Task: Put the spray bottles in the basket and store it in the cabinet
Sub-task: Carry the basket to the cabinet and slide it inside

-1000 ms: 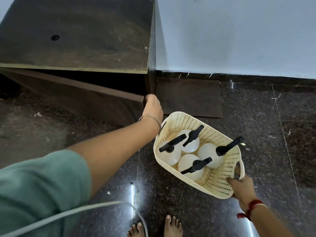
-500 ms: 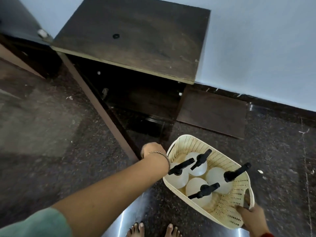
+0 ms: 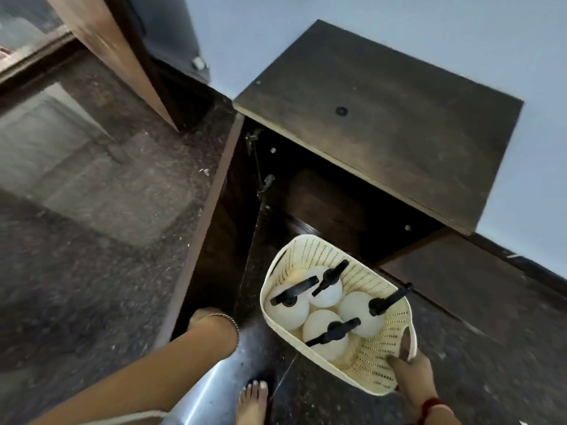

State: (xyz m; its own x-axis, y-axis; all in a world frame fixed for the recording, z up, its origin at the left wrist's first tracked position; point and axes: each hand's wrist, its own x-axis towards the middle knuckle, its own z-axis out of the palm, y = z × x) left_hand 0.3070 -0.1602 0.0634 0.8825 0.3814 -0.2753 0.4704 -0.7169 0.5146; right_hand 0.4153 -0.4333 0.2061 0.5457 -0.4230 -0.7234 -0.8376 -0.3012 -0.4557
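A cream perforated basket point(image 3: 380, 357) hangs over the dark floor in front of the open cabinet point(image 3: 383, 133). Several white spray bottles point(image 3: 325, 329) with black trigger heads stand inside it. My right hand point(image 3: 411, 374) grips the basket's near handle. The cabinet door point(image 3: 199, 228) is swung wide to the left. My left hand point(image 3: 204, 320) rests at the door's lower edge; its fingers are hidden behind the door. The cabinet's dark inside point(image 3: 325, 204) shows above the basket.
A brown wooden panel point(image 3: 104, 47) leans in at the upper left. A low dark board point(image 3: 454, 280) lies against the pale wall to the right of the cabinet. My bare foot point(image 3: 251, 403) stands on the polished stone floor below the basket.
The door has swung further open to the left with my left hand on it. The view has swung, so the cabinet now sits at the upper right. The basket stays in my right hand.
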